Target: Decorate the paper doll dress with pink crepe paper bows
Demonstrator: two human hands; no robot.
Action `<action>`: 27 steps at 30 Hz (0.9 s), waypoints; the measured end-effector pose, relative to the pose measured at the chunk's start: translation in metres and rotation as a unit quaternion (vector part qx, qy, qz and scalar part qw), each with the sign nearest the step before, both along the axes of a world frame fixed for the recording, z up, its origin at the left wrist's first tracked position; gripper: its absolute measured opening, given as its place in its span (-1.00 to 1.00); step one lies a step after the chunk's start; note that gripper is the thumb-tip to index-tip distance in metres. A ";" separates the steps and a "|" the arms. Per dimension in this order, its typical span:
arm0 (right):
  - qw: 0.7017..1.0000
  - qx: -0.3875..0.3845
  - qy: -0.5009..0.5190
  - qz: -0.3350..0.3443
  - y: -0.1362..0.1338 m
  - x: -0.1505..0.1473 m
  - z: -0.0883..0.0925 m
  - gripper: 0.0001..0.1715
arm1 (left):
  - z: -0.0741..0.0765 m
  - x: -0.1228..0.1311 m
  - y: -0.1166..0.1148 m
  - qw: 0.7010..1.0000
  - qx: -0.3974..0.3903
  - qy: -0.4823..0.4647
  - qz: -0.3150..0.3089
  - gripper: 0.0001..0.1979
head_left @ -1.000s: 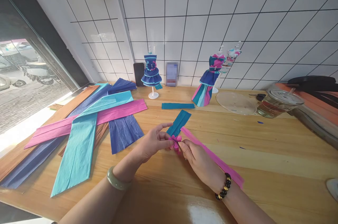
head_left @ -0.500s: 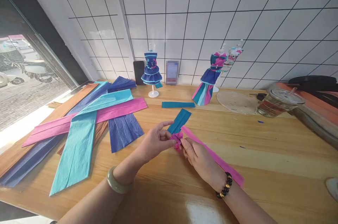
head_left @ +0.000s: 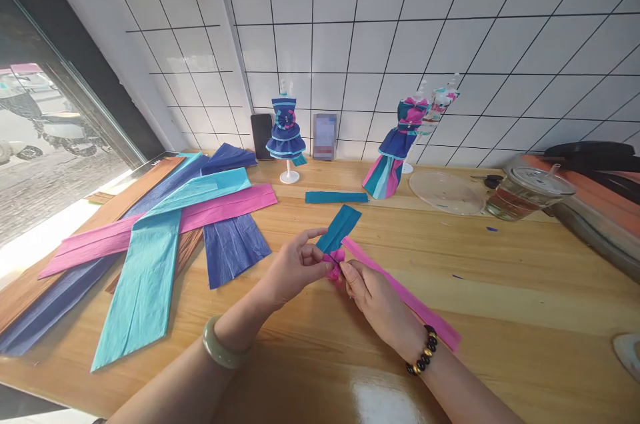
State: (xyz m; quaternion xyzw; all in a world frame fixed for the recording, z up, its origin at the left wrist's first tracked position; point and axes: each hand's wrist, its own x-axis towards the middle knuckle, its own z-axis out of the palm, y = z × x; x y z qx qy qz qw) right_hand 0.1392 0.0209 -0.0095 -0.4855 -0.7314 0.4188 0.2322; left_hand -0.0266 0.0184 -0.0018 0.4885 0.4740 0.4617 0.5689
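A small gathered piece of pink crepe paper (head_left: 336, 257) is pinched between the thumb and fingers of my left hand (head_left: 299, 267). A thin dark line, perhaps a thread or wire, crosses its middle. My right hand (head_left: 367, 291) is closed in a pinch at the right side of the pink piece; what its fingertips grip is too small to make out. Just beyond my hands a teal paper strip (head_left: 345, 224) lies on the table. A long pink strip (head_left: 400, 287) runs diagonally past my right hand, partly behind it.
Crossed crepe paper strips (head_left: 150, 277) cover the table's left side. Behind stand a mini mannequin in a blue dress (head_left: 286, 137), a phone (head_left: 325, 137) and two more dressed mannequins (head_left: 411, 124). At right are a clear disc (head_left: 445, 193), scissors (head_left: 493, 181) and a lidded cup (head_left: 525, 194).
The view has shifted very slightly. Both hands keep their grip at the pink piece, with hardly any visible movement.
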 end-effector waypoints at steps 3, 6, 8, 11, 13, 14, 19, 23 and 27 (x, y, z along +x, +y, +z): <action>0.999 -0.019 0.022 -0.012 -0.001 -0.001 -0.002 -0.53 | -0.002 0.002 0.000 1.000 0.005 -0.004 0.014 -0.39; 0.999 -0.029 0.036 -0.021 -0.001 -0.001 -0.006 -0.52 | -0.006 0.004 0.000 1.000 0.019 0.003 0.022 -0.41; 0.999 -0.030 0.036 -0.027 -0.001 0.000 -0.008 -0.53 | -0.007 0.004 0.000 0.999 0.024 0.009 0.024 -0.43; 0.999 -0.028 0.029 -0.026 0.000 0.000 -0.008 -0.53 | -0.006 0.004 0.000 1.000 0.013 0.008 0.022 -0.41; 0.999 -0.019 0.025 -0.020 0.000 0.000 -0.005 -0.54 | -0.003 0.004 -0.001 1.000 0.005 -0.001 0.018 -0.40; 1.000 -0.014 0.023 -0.016 0.000 0.000 -0.004 -0.54 | -0.002 0.003 -0.001 1.000 0.004 -0.007 0.015 -0.41; 1.000 0.012 0.021 0.000 -0.002 -0.001 0.003 -0.58 | -0.002 0.003 -0.001 1.000 0.009 -0.019 0.010 -0.44; 1.000 0.017 0.020 -0.004 -0.002 -0.001 0.004 -0.57 | -0.002 0.003 -0.001 1.000 0.002 -0.015 0.014 -0.42; 1.000 0.011 0.024 -0.010 -0.002 -0.001 0.001 -0.54 | 0.000 0.005 -0.002 0.999 0.012 -0.012 0.036 -0.42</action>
